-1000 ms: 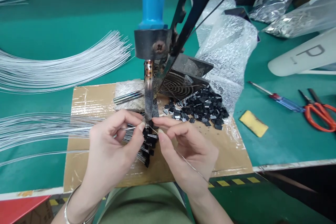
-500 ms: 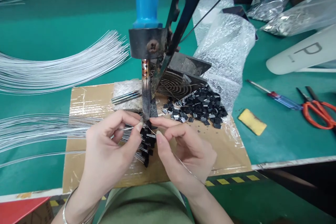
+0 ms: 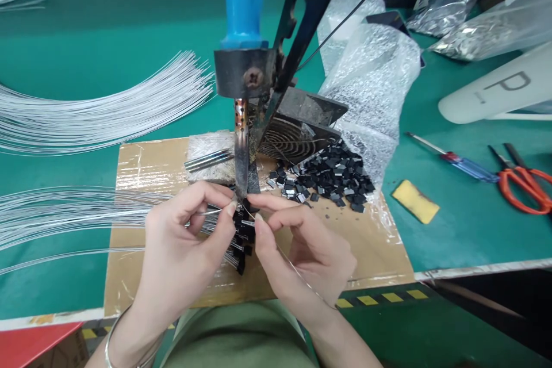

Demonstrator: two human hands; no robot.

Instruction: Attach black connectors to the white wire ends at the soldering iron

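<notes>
Under the tip of a clamped soldering iron (image 3: pixel 242 155), my left hand (image 3: pixel 190 241) pinches a thin wire (image 3: pixel 211 213) between thumb and fingertips; the wire's end is mostly hidden by them. My right hand (image 3: pixel 302 247) is closed on a strand of solder wire (image 3: pixel 297 270), which runs back over the palm to the wrist and reaches forward toward the iron's tip. Below and between the hands lie wires with black connectors (image 3: pixel 240 261) on their ends. The exact contact at the tip is too small to make out.
A cardboard sheet (image 3: pixel 142 167) covers part of the green table. Loose black pieces (image 3: pixel 336 175) lie beside a fan (image 3: pixel 284 138) and bubble wrap (image 3: pixel 375 80). A wire bundle (image 3: pixel 107 115) is at left; a yellow sponge (image 3: pixel 416 201), screwdriver (image 3: pixel 457 161) and orange-handled cutters (image 3: pixel 524 184) are at right.
The whole view has shifted very slightly. Both hands keep their grips near the iron's tip, and the right thumb sits marginally closer to it.
</notes>
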